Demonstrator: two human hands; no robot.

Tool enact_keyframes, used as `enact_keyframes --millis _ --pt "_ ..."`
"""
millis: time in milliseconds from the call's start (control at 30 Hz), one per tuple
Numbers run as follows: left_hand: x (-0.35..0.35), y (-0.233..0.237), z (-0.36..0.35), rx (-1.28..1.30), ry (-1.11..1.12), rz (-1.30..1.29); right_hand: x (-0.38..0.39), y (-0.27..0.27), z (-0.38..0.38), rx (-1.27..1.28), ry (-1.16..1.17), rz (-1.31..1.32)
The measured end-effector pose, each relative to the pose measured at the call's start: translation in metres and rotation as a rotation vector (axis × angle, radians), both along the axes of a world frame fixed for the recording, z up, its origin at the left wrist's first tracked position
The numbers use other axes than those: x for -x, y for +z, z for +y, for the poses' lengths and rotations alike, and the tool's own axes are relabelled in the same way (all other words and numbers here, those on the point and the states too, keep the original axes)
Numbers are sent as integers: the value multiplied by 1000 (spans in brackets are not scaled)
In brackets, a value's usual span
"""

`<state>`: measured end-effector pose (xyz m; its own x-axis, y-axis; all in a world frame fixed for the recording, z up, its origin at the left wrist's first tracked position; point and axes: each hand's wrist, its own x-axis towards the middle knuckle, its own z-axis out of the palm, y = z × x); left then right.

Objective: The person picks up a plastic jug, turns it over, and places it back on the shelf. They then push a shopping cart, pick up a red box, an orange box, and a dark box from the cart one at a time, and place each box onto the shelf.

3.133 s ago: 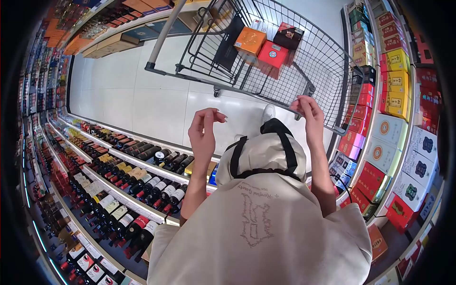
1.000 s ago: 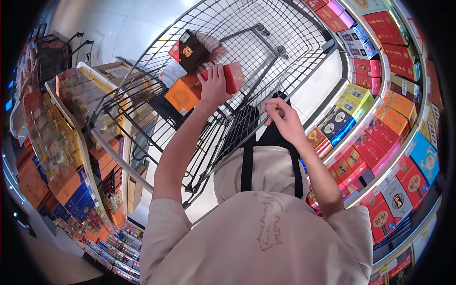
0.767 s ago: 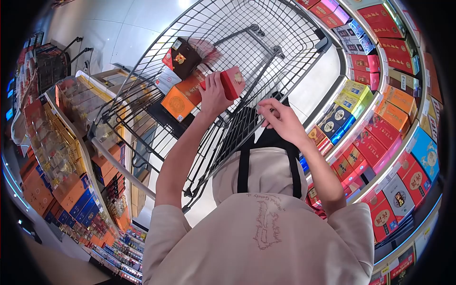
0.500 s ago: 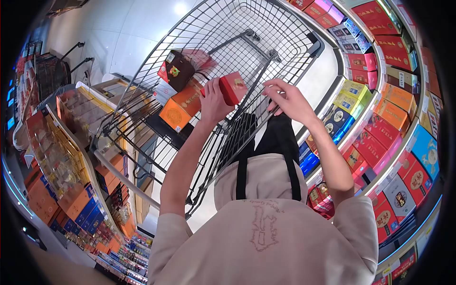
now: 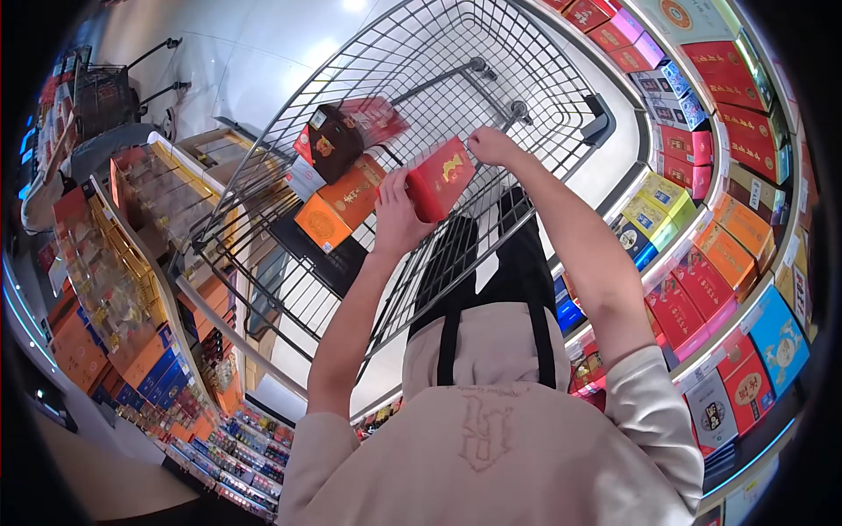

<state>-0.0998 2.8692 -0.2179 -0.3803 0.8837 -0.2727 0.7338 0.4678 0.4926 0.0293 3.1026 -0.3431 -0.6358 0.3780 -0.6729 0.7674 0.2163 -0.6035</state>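
Observation:
My left hand (image 5: pixel 401 217) grips the lower left side of a red box (image 5: pixel 438 180) with a gold emblem, held above the shopping cart (image 5: pixel 421 93). At the box's upper right corner is my right hand (image 5: pixel 491 147), its fingers curled closed; whether they pinch the box's edge is too small to tell. Inside the cart, left of the held box, lie an orange box (image 5: pixel 324 223), a dark brown box (image 5: pixel 333 140), a white box (image 5: pixel 303 178) and a flat black item (image 5: pixel 320 257).
Curved shelves of gift boxes (image 5: pixel 693 289) run along the right. A display stand (image 5: pixel 132 254) with clear-wrapped goods is on the left. Another cart (image 5: pixel 103 98) stands at the upper left. The cart's handle (image 5: pixel 232 331) is at the lower left.
The red box has turned, showing more of its emblem face, and moved slightly right. My right hand has moved up and left to the box's corner, its fingers now curled in.

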Motion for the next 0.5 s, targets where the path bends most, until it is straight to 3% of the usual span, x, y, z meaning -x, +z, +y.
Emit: enact_keyframes --millis 67,333,500 --pt "4 -3 -9 -37 22 -20 9 -1 2 10 75 -58" --pt "24 2 -28 55 252 -129 54 -67 -7 66 -6 -168" --pt "28 -2 -31 25 262 -109 78 -85 -23 211 141 -254"
